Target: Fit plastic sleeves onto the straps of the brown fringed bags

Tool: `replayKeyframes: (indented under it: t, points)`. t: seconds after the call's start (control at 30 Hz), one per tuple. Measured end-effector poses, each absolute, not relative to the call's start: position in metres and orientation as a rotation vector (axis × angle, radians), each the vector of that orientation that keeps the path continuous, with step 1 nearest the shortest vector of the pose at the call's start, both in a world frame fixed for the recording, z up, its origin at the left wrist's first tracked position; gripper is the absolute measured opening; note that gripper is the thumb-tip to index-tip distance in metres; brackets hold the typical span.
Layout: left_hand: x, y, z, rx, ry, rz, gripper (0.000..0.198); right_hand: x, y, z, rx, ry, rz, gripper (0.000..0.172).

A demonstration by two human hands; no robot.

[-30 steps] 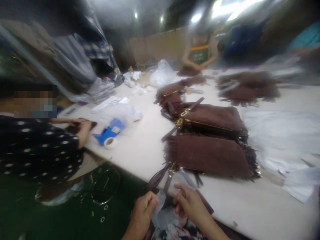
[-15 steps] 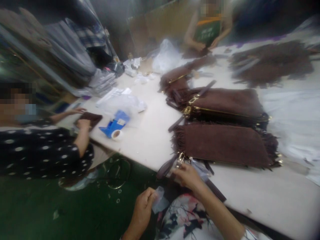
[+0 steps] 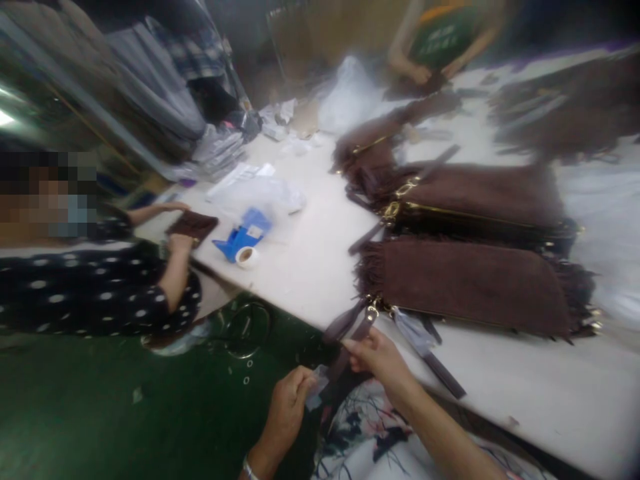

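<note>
My left hand [image 3: 286, 405] pinches a small piece of clear plastic film [image 3: 317, 392] just off the table's front edge. Close by, my right hand [image 3: 380, 363] is closed with its fingertips on a dark brown strap [image 3: 361, 328], a little below its gold clasp [image 3: 372, 311]. That strap belongs to a brown fringed handbag [image 3: 475, 283] lying flat on the table. More of the strap hangs over the edge, partly behind my fingers. Beside my right hand, another strap end [image 3: 445, 375] lies at the edge, with a plastic-wrapped part [image 3: 413, 330] near it.
Behind lies a second brown bag [image 3: 490, 193] with a gold zip, and further bags beyond. A blue tape dispenser [image 3: 245, 237] and white tape roll [image 3: 247, 257] stand left of them. A co-worker in a dotted top [image 3: 100, 287] handles a brown piece [image 3: 197, 228]; another person [image 3: 443, 40] works opposite.
My right hand has shifted from the clasp down onto the strap. My left hand still holds the film, now bunched nearer the strap. The whole view has swung slightly.
</note>
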State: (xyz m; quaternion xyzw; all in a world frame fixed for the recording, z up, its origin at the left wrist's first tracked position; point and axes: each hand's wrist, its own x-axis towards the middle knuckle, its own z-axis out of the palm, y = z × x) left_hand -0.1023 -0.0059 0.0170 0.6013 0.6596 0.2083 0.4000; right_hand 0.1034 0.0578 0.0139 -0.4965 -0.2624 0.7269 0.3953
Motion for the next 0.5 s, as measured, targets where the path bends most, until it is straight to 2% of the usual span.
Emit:
replayKeyframes:
  t: [0.5]
  points:
    - [-0.09,-0.008,0.02,1.457,1.641,0.623,0.031,0.098,0.059,0.006,-1.252,-0.686,1.758,0.049]
